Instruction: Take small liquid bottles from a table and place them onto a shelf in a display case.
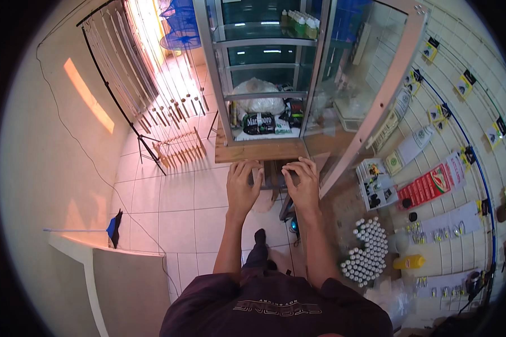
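My left hand point(244, 185) is raised before me, its fingers curled and apart from the thumb, with nothing in it. Level with it, my right hand point(302, 181) has the same curved shape and is empty too. A gap separates the two hands. Just beyond the fingertips runs the front edge of a wooden board point(257, 152). On that board stands a metal-framed glass cabinet point(263, 96). Its lower part holds a black printed bag point(258, 123) and a bulging clear plastic bag point(259, 99). Small bottles of green and yellow liquid point(301, 23) line an upper shelf.
White-capped bottles point(364, 252) crowd the surface at my right, near a compartment tray point(375, 185) and a yellow bottle point(409, 262). Packaged goods hang on a wire grid wall point(455, 126). At the left, a black tripod stand point(141, 139) stands by a wooden rack point(181, 149). A cable point(97, 166) trails down the wall.
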Demonstrator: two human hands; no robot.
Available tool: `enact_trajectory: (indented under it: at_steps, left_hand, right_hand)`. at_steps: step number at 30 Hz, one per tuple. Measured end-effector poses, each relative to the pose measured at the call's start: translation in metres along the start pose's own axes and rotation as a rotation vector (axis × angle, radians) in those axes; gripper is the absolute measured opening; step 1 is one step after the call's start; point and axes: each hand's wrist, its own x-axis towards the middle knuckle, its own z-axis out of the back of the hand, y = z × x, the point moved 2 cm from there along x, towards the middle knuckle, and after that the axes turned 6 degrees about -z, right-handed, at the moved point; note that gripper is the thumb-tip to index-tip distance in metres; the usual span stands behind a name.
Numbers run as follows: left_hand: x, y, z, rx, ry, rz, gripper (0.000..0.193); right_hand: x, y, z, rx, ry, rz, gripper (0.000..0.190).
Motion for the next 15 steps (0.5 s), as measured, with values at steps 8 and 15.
enact_trajectory:
  at_steps: [8,15]
  left_hand:
    - [-0.015,-0.027,0.006,-0.017,-0.019,-0.013,0.007]
    - [-0.016,-0.037,0.007,-0.047,-0.003,-0.046,0.007]
  right_hand:
    - [-0.026,-0.002,0.040,-0.115,-0.349,0.019,0.040]
    - [-0.008,-0.023,0.051,0.304,-0.355,-0.236,0.073]
